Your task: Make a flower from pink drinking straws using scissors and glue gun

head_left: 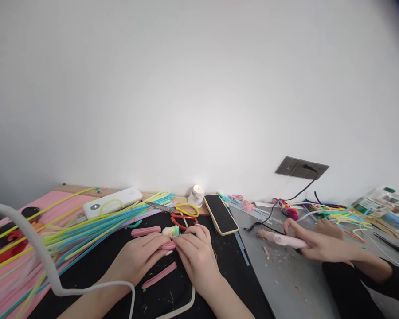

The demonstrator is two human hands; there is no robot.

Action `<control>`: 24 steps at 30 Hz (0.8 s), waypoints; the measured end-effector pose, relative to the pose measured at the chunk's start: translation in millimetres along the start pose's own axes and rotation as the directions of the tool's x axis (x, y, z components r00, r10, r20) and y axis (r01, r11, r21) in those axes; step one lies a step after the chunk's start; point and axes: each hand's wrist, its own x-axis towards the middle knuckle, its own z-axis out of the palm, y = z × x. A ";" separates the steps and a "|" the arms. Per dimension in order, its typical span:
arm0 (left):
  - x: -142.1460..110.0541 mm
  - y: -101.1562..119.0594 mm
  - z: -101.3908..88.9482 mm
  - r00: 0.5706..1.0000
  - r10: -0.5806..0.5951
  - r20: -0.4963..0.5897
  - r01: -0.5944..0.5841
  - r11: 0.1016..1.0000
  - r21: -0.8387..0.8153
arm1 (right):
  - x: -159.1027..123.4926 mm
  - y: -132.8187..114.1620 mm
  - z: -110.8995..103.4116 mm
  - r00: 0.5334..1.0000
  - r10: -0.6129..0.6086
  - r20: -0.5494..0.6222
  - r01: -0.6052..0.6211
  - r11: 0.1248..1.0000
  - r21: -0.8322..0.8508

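Note:
Over the black mat [226, 283], my left hand [138, 257] and my right hand [197, 257] meet fingertip to fingertip. Both pinch a small pink pipe cleaner piece [169, 245], partly hidden by the fingers. Just beyond them sits a yellow, white and green pipe cleaner coil [170, 231]. A folded pink pipe cleaner bundle [146, 231] lies past my left hand, and another pink bundle [159, 275] rests nearer me, between my wrists. Scissors [176, 209] with yellow and red handles lie behind my right hand, blades pointing left.
Long coloured pipe cleaners [96, 232] spread across the left, beside a white power bank [112, 203]. A phone [221, 215] and a small white cup [197, 196] stand near the wall. On the right, another person's hand [319, 241] holds a pink glue gun [287, 240], its black cord plugged into the wall socket [302, 168].

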 end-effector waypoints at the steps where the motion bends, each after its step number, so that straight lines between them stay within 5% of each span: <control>1: 0.1 -0.2 0.0 1.000 0.016 -0.018 -0.016 1.000 0.011 | 0.2 -0.2 -0.1 1.000 -0.002 0.002 0.002 1.000 0.002; 24: -3.2 -5.9 4.8 0.963 0.220 -0.157 -0.205 0.973 0.108 | 1.9 -4.1 -0.4 0.999 -0.013 -0.036 0.014 0.999 0.040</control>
